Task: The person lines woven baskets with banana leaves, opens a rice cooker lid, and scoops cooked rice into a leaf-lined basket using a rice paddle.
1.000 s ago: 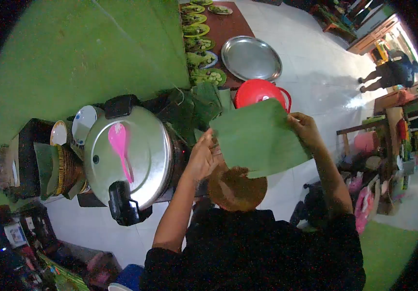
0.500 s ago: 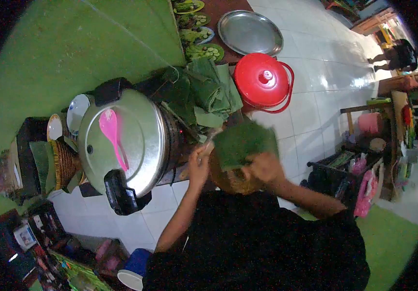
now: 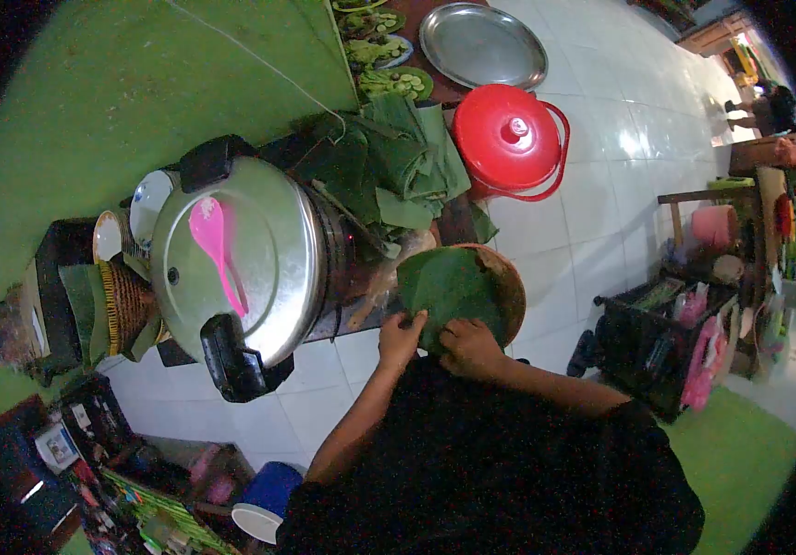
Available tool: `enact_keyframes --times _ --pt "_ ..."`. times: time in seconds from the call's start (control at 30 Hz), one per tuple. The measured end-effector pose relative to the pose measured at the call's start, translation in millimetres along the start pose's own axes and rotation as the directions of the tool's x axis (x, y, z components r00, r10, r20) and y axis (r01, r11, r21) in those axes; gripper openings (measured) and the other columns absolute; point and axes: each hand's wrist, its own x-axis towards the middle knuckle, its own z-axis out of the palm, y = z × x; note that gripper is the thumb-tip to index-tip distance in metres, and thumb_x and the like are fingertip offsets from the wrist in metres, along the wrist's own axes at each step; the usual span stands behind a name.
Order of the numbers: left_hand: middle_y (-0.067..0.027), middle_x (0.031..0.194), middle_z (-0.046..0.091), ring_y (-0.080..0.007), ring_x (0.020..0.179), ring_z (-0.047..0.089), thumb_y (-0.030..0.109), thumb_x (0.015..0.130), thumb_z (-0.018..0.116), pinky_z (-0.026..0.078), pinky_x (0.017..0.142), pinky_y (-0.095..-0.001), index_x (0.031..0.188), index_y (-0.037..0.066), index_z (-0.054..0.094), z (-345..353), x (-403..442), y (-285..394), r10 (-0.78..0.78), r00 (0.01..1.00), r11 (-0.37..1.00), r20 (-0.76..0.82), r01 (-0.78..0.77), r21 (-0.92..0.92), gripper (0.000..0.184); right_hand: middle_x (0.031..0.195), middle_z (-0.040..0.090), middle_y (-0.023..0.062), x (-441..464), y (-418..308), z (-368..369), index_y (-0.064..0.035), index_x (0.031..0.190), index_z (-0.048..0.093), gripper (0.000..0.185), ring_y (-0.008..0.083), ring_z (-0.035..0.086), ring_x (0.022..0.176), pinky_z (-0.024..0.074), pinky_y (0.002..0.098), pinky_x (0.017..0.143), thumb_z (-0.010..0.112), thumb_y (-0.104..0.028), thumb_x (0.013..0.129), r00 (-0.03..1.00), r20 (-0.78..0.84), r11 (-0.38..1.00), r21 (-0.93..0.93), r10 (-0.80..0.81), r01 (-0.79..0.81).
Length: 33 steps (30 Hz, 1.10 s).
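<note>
A green banana leaf (image 3: 453,289) lies across the mouth of a round brown basket (image 3: 513,294) close to my body. My left hand (image 3: 400,339) pinches the near left edge of the leaf between thumb and fingers. Just to the right, my right hand (image 3: 470,348) has its fingers curled on the leaf's near edge. The basket's far and right rim shows past the leaf; its inside is mostly covered. Beyond it, a pile of folded banana leaves (image 3: 407,153) rests on the table.
A large rice cooker (image 3: 259,231) stands on the left with a pink rice spoon (image 3: 210,233) on its lid. A red lidded container (image 3: 509,143) is ahead, near a round metal tray (image 3: 486,46). Plates of sliced cucumber (image 3: 403,85) line the wall; a black crate (image 3: 648,347) sits right.
The leaf has come down from a raised, blurred position onto the basket. My left hand has moved right and taken its edge; my right hand has moved left and nearer my body.
</note>
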Motion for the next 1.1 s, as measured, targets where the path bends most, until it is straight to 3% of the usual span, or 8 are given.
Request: enact_keyframes --times 0.1,0.2,0.3,0.4,0.6,0.7,0.87,1.1 --pt "-0.0189 0.093 0.056 -0.032 0.09 0.052 0.031 0.07 0.064 0.042 0.074 -0.0374 0.088 0.0 0.056 -5.2 -4.1 4.0 0.132 0.986 0.987 -0.103 -0.122 0.103 0.037 0.092 0.052 0.0137 3.7 -5.2 -0.1 -0.003 0.084 0.054 0.031 0.0329 0.052 0.085 0.0414 0.0429 0.075 0.064 -0.023 0.063 0.982 0.148 0.986 0.106 0.114 -0.131" --pt "-0.0173 0.088 0.057 -0.0317 0.085 0.054 0.028 0.068 0.064 0.043 0.069 -0.0389 0.089 0.003 0.055 2.6 5.1 -11.3 0.286 0.929 0.929 -0.236 -0.208 0.307 0.033 0.103 0.051 0.0166 16.0 -7.6 9.0 -0.0023 0.085 0.054 0.031 0.0358 0.05 0.092 0.0398 0.0452 0.08 0.063 -0.024 0.065 0.792 0.535 0.832 0.264 0.295 -0.488" --pt "-0.0166 0.082 0.058 -0.0325 0.078 0.056 0.027 0.068 0.063 0.044 0.067 -0.0404 0.09 0.005 0.054 -3.8 2.3 15.0 0.318 0.915 0.899 -0.249 -0.207 0.385 0.032 0.102 0.052 0.0205 22.9 -13.5 0.9 -0.0028 0.089 0.054 0.031 0.0356 0.052 0.092 0.0411 0.0454 0.078 0.062 -0.025 0.068 0.791 0.541 0.759 0.376 0.285 -0.531" --pt "-0.0166 0.08 0.058 -0.0327 0.074 0.056 0.027 0.068 0.062 0.044 0.067 -0.0401 0.091 0.005 0.054 -10.7 7.3 22.1 0.306 0.931 0.917 -0.201 -0.231 0.325 0.032 0.094 0.055 0.0202 5.7 -14.0 13.8 -0.0037 0.091 0.055 0.033 0.0332 0.054 0.089 0.0421 0.0441 0.077 0.063 -0.025 0.068 0.971 0.048 0.924 0.3 0.232 -0.236" --pt "-0.0102 0.08 0.059 -0.0201 0.074 0.058 0.024 0.074 0.062 0.046 0.065 -0.0322 0.095 0.002 0.053 -10.7 24.4 9.8 0.162 0.985 0.986 0.058 -0.163 0.019 0.032 0.086 0.058 0.0127 -22.2 16.0 30.2 -0.0066 0.09 0.056 0.026 0.0296 0.054 0.088 0.0415 0.0426 0.074 0.062 -0.013 0.066 0.904 0.103 0.841 0.336 0.415 -0.424" --pt "-0.0063 0.082 0.058 -0.0129 0.075 0.057 0.02 0.077 0.061 0.045 0.063 -0.0262 0.097 0.001 0.052 -22.0 -10.0 60.7 0.08 0.979 0.959 0.188 -0.024 -0.281 0.029 0.082 0.058 0.0103 -22.6 7.8 -21.7 -0.0078 0.09 0.057 0.03 0.0256 0.055 0.08 0.0418 0.0381 0.064 0.062 -0.004 0.061 0.9 -0.349 0.961 0.181 0.261 -0.208" --pt "-0.0051 0.086 0.057 -0.0096 0.077 0.054 0.015 0.079 0.059 0.044 0.062 -0.0223 0.1 0.001 0.05 -27.6 -28.8 83.9 0.334 0.928 0.881 0.164 -0.245 -0.406 0.027 0.09 0.057 0.0087 -38.2 -20.7 -87.2 -0.0119 0.102 0.053 0.043 0.0304 0.052 0.088 0.0388 0.0399 0.076 0.067 -0.016 0.062 0.848 -0.503 0.976 0.209 0.167 -0.068" --pt "-0.0027 0.089 0.055 -0.0095 0.075 0.053 0.015 0.079 0.06 0.045 0.061 -0.0233 0.1 0.004 0.05 -38.7 -21.0 68.8 0.163 0.973 0.683 0.164 0.009 -0.731 0.026 0.097 0.057 0.0105 -16.3 -23.8 -46.2 -0.0086 0.103 0.054 0.047 0.0325 0.052 0.089 0.0366 0.0387 0.084 0.068 -0.005 0.058 0.84 -0.362 0.865 0.448 0.405 -0.225"
